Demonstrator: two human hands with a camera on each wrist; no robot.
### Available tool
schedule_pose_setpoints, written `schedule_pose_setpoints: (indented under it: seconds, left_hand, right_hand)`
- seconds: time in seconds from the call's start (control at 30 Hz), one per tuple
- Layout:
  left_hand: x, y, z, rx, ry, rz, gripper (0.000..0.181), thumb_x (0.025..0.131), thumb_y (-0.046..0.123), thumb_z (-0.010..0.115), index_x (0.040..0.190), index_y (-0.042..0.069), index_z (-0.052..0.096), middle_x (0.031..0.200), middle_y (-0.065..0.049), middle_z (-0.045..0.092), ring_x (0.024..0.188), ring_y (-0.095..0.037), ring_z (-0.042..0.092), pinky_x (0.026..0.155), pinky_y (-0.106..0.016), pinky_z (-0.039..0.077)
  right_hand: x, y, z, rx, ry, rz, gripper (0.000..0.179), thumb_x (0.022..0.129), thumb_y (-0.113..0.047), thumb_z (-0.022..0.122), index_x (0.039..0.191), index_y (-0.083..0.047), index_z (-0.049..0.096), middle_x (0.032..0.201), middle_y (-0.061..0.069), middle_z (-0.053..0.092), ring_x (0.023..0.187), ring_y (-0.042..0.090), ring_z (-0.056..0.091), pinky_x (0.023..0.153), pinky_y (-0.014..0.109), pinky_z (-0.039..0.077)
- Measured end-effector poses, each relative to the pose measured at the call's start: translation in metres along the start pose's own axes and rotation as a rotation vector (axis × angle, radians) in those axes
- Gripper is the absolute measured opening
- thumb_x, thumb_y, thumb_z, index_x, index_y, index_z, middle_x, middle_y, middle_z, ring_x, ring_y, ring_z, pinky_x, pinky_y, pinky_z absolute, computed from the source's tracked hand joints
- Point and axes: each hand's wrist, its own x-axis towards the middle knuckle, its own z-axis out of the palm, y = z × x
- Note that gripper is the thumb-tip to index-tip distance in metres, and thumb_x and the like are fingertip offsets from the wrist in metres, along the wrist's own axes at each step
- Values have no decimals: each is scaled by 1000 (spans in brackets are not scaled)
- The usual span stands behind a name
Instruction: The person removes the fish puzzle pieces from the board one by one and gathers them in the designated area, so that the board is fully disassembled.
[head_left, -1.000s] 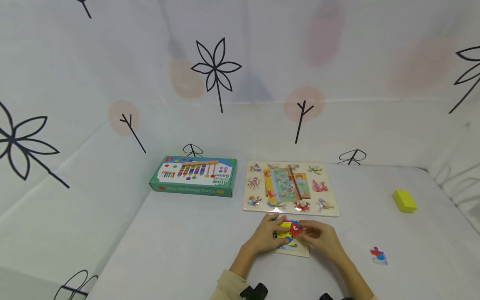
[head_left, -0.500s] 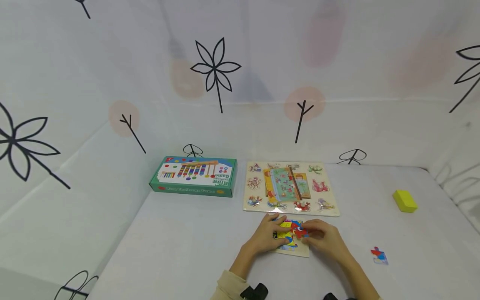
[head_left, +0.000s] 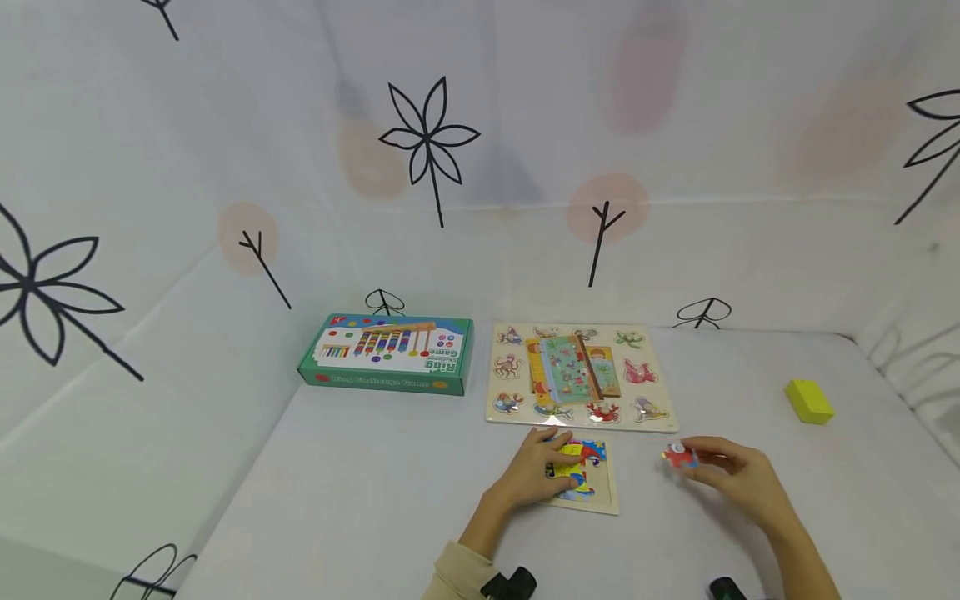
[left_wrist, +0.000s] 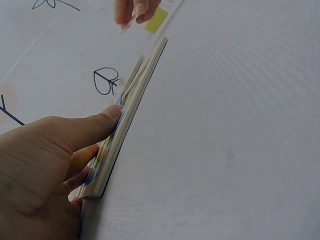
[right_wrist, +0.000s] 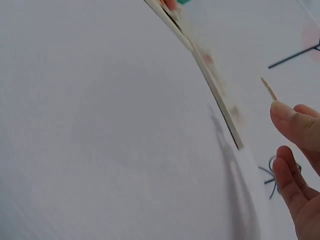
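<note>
My left hand [head_left: 528, 468] lies over the left part of a small wooden puzzle board [head_left: 602, 498], its thumb and fingers spread and pressing on the top. Yellow, blue and red picture pieces show between those fingers; the board's left side is hidden. In the left wrist view, the thumb of the left hand [left_wrist: 45, 157] rests on the thin board [left_wrist: 125, 125]. To the right, my right hand [head_left: 738, 479] pinches a red puzzle piece [head_left: 680, 456] between thumb and fingers, above the table. Edge-on in the right wrist view, the puzzle piece [right_wrist: 268, 88] sticks out from the fingertips.
Behind the small board lies a large wooden animal puzzle [head_left: 656, 412] with colourful cards on it. A green game box [head_left: 390, 354] stands back left. On the right is a yellow block [head_left: 809, 402]. White patterned cloth covers the wall and table.
The right hand has lifted the red piece off the small board and carried it right, baring wood there. The loose blue and red piece on the right is now out of sight behind that hand.
</note>
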Motion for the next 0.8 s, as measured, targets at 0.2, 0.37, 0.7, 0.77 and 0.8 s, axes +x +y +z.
schedule_pose_setpoints:
  seconds: [0.2, 0.37, 0.7, 0.77, 0.8]
  left_hand:
    - [0, 1, 0, 6, 4, 0, 33, 84, 27, 70, 116, 18, 69, 141, 0, 48, 135, -22, 35, 114, -44, 22]
    - [0, 1, -1, -1, 3, -11, 33, 84, 27, 70, 116, 18, 69, 141, 0, 48, 135, -22, 35, 113, -44, 23]
    - [0, 0, -1, -18, -8, -14, 34, 84, 28, 70, 117, 19, 68, 141, 0, 47, 136, -22, 34, 114, -44, 21]
    - [0, 0, -1, -11, -10, -11, 34, 84, 28, 70, 117, 19, 68, 141, 0, 47, 136, -22, 34, 114, -44, 21]
    - [0, 0, -1, -9, -10, -11, 34, 84, 28, 70, 117, 19, 68, 141, 0, 47, 136, -22, 34, 114, -44, 22]
  right_hand:
    - [-6, 21, -42, -138, 4, 182, 40, 80, -20, 76, 113, 0, 65, 96, -38, 53, 85, -20, 48, 68, 2, 42]
    - [-7, 35, -63, -137, -10, 239, 37, 81, -21, 75, 113, -5, 67, 93, -38, 51, 83, -22, 47, 66, 2, 41]
    - [-10, 48, -68, -226, -67, 281, 42, 80, -22, 75, 113, 2, 64, 88, -37, 50, 79, -23, 44, 64, 4, 38]
    - [-10, 49, -67, -244, -72, 285, 45, 80, -23, 75, 113, 5, 63, 88, -37, 49, 78, -23, 42, 63, 4, 39]
    - [-11, 49, -67, -254, -76, 290, 46, 80, -24, 75, 113, 5, 63, 89, -37, 49, 78, -23, 42, 63, 5, 39]
